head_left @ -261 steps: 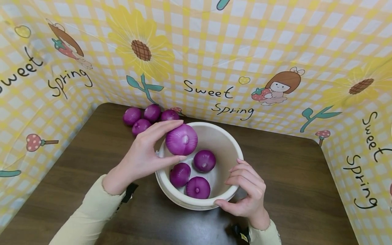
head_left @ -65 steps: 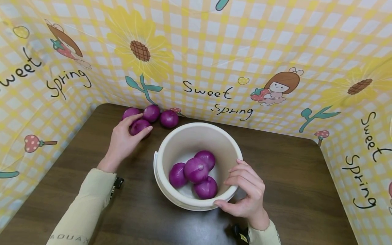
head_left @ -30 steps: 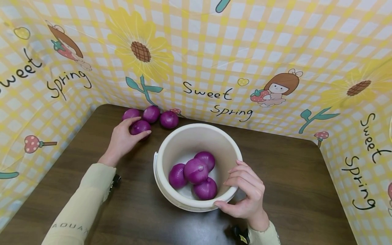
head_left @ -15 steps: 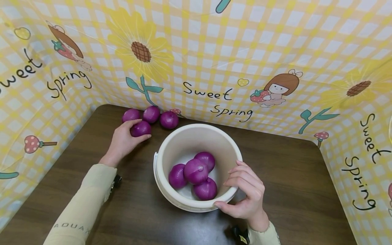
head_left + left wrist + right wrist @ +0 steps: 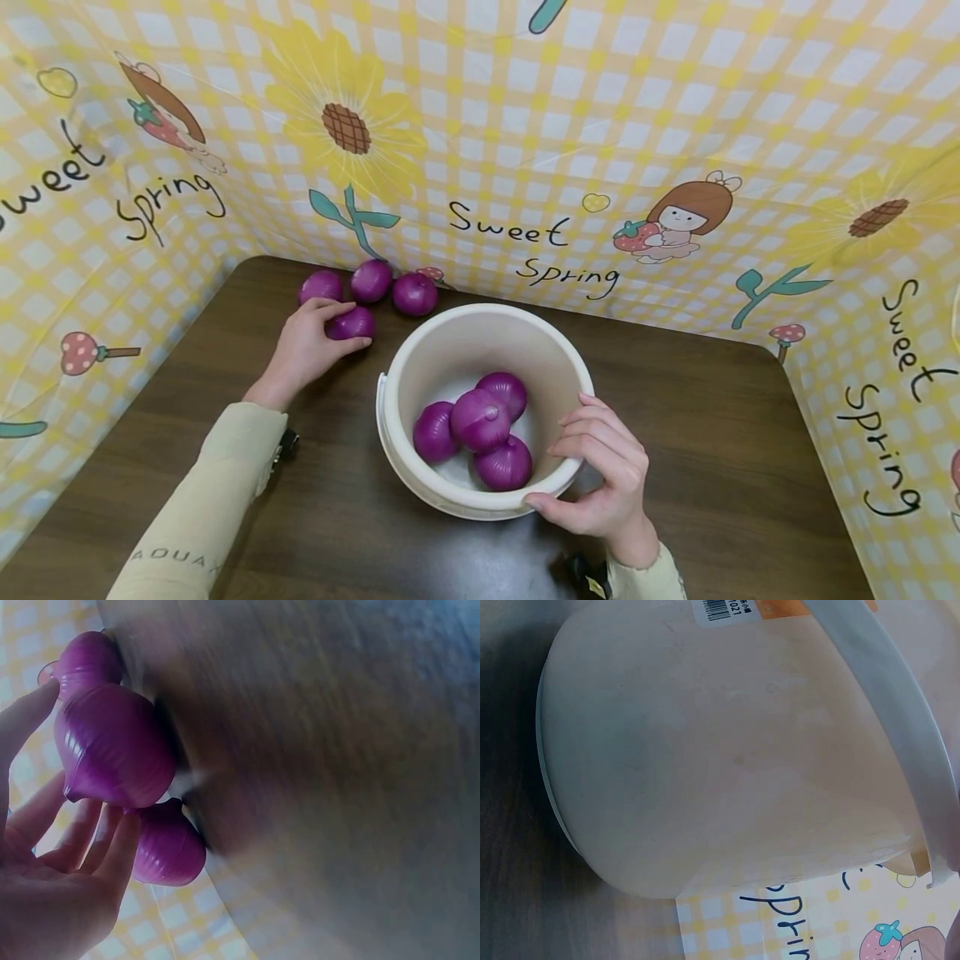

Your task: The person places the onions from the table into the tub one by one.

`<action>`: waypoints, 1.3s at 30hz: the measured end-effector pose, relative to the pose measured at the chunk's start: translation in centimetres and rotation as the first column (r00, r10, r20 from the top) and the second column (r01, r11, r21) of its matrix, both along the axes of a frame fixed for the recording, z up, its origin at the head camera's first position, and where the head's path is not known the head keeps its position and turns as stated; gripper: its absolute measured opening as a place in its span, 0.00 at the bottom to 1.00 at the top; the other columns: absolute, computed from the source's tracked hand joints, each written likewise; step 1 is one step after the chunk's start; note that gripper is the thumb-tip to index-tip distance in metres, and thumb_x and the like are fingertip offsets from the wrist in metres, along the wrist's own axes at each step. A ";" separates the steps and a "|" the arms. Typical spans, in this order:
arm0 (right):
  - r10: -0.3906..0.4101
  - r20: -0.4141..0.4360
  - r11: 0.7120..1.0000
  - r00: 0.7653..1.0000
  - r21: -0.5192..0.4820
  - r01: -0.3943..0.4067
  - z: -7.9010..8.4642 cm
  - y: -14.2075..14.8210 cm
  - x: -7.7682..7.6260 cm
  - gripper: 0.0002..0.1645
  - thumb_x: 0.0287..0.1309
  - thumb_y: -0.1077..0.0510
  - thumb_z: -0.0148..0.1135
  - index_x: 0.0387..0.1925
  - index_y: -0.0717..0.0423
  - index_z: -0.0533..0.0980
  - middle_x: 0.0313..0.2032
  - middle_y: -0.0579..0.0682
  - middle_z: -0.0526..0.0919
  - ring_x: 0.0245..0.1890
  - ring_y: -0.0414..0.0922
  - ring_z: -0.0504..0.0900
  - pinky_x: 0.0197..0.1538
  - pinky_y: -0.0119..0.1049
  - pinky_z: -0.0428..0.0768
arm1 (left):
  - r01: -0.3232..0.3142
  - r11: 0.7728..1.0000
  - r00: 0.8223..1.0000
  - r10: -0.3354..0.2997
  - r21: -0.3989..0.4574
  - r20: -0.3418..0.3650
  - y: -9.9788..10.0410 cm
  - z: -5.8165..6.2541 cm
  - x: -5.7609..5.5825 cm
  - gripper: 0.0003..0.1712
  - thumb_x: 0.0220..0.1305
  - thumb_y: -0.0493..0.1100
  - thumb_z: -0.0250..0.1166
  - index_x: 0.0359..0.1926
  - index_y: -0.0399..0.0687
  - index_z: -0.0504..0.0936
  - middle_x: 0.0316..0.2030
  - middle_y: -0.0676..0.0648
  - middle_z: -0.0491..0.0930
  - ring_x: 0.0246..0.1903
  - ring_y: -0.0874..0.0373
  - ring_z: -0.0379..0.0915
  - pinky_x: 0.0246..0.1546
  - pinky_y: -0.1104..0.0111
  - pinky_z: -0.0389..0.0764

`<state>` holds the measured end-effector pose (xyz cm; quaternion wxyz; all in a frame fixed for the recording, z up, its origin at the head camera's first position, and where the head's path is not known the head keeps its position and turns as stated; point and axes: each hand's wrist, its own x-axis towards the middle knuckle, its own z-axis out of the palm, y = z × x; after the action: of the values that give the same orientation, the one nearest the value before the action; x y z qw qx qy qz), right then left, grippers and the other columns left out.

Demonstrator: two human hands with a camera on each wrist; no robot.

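Observation:
My left hand [image 5: 303,343] has thumb and fingers round a red onion [image 5: 354,323] low over the table at the back left. In the left wrist view that onion [image 5: 112,750] lies between the thumb and the curled fingers. More red onions sit close behind it, one [image 5: 321,287] just beyond the fingers. My right hand [image 5: 611,467] grips the rim of a cream bucket [image 5: 491,307] at its right side, fingers over the inner edge and thumb in front. Inside the bucket lie several red onions, one of them [image 5: 480,421] resting on the others.
The bucket stands on a dark wooden table [image 5: 697,417], its white handle [image 5: 381,417] hanging down on the left. A yellow checked cloth [image 5: 525,125] with printed flowers rises behind the table and along both sides.
Earlier my left hand held an onion over the bucket; that onion is now inside. My left hand has since gone to the back-left group, where the front onion has shifted slightly nearer and rightward.

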<state>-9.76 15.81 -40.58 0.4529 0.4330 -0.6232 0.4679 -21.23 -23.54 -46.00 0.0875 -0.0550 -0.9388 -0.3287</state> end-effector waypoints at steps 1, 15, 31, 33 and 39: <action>0.001 0.001 1.000 1.000 0.000 -0.001 0.0 0.0 0.0 0.28 0.48 0.41 0.79 0.19 0.61 0.79 0.21 0.55 0.80 0.26 0.54 0.78 0.59 0.50 0.78 | 0.001 1.000 1.000 -0.001 0.000 0.006 0.0 0.0 0.0 0.37 0.55 0.49 0.80 0.61 0.32 0.80 0.58 0.31 0.73 0.59 0.34 0.68 0.63 0.43 0.66; -0.001 0.000 1.000 1.000 0.001 0.001 0.0 -0.1 0.0 0.29 0.48 0.41 0.79 0.19 0.61 0.78 0.21 0.54 0.80 0.26 0.54 0.78 0.60 0.50 0.77 | 0.059 0.998 0.998 -0.059 -0.011 0.038 0.0 -0.3 -0.1 0.35 0.56 0.42 0.79 0.63 0.36 0.78 0.62 0.32 0.74 0.64 0.35 0.67 0.64 0.42 0.65; -0.005 0.006 1.000 1.000 0.003 0.005 0.0 0.0 -0.1 0.29 0.48 0.41 0.79 0.19 0.62 0.79 0.21 0.54 0.80 0.26 0.54 0.78 0.60 0.49 0.77 | 0.062 0.998 0.998 -0.062 -0.009 0.015 0.3 -0.3 -0.1 0.34 0.58 0.42 0.77 0.64 0.36 0.77 0.62 0.33 0.74 0.64 0.36 0.67 0.63 0.41 0.66; -0.007 0.008 1.000 1.000 0.004 0.006 -0.1 0.0 -0.1 0.29 0.48 0.41 0.79 0.19 0.62 0.78 0.21 0.54 0.80 0.26 0.54 0.78 0.60 0.49 0.77 | 0.060 0.998 0.998 -0.060 -0.013 0.019 0.3 -0.4 -0.1 0.34 0.58 0.42 0.77 0.64 0.36 0.77 0.62 0.33 0.74 0.64 0.36 0.67 0.63 0.41 0.66; -0.008 0.011 1.000 1.000 0.007 0.008 -0.1 0.0 0.0 0.29 0.48 0.41 0.79 0.19 0.61 0.78 0.21 0.54 0.80 0.26 0.54 0.78 0.59 0.50 0.77 | 0.051 0.999 0.998 -0.051 -0.010 0.027 0.5 -0.5 0.0 0.35 0.59 0.44 0.77 0.64 0.36 0.76 0.61 0.32 0.74 0.63 0.35 0.67 0.62 0.40 0.67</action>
<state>-9.81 15.82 -40.71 0.4499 0.4294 -0.6290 0.4664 -21.22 -23.07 -46.52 0.0661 -0.0751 -0.9398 -0.3266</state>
